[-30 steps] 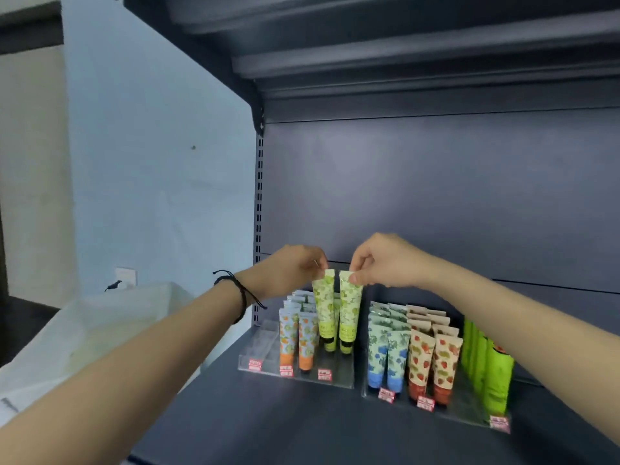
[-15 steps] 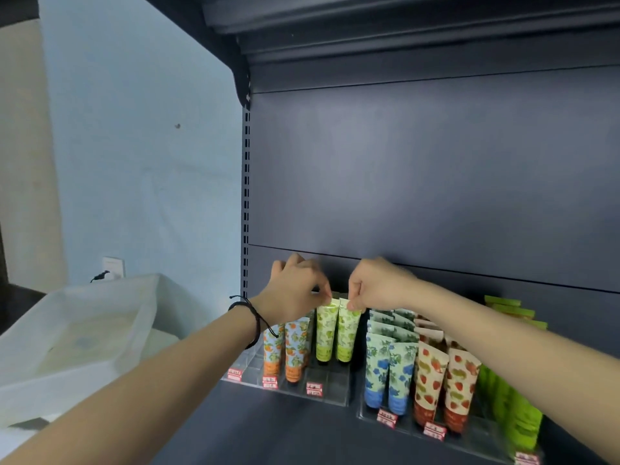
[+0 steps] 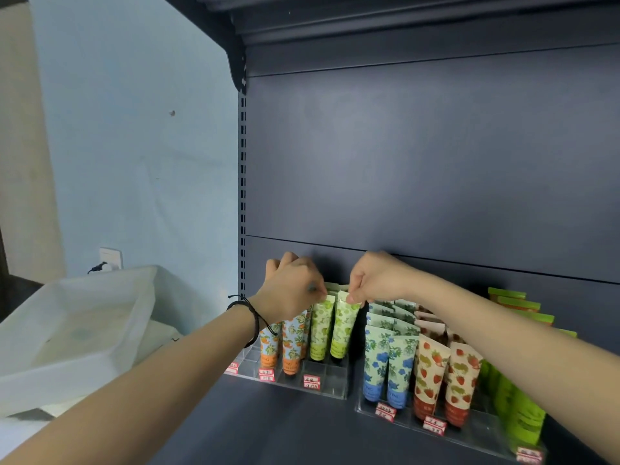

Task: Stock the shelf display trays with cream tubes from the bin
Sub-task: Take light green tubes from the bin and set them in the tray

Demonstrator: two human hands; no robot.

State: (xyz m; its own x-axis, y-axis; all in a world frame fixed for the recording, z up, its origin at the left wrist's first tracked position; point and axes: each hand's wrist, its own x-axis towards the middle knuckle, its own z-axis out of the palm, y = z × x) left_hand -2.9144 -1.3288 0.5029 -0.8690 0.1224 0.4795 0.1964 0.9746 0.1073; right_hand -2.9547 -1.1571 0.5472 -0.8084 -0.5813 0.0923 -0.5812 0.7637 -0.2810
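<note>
while my left hand [image 3: 295, 290] pinches the left green tube [image 3: 321, 327] by its crimp and my right hand [image 3: 379, 280] pinches the right green tube [image 3: 343, 325], both cap-down in the clear tray [image 3: 330, 387], a careless release could tip them forward.

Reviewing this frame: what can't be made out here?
Head view only:
- Price labels: print too small.
- Bin contents: blurred by cloudy wall, cut by left edge.
- Rear tubes: hidden behind front rows.
- Top edges of green tubes: partly covered by pinching left hand and right hand.

Wall socket [image 3: 110, 258] with black plug on pale blue wall [image 3: 134, 146]; slotted shelf upright [image 3: 243, 196].
</note>
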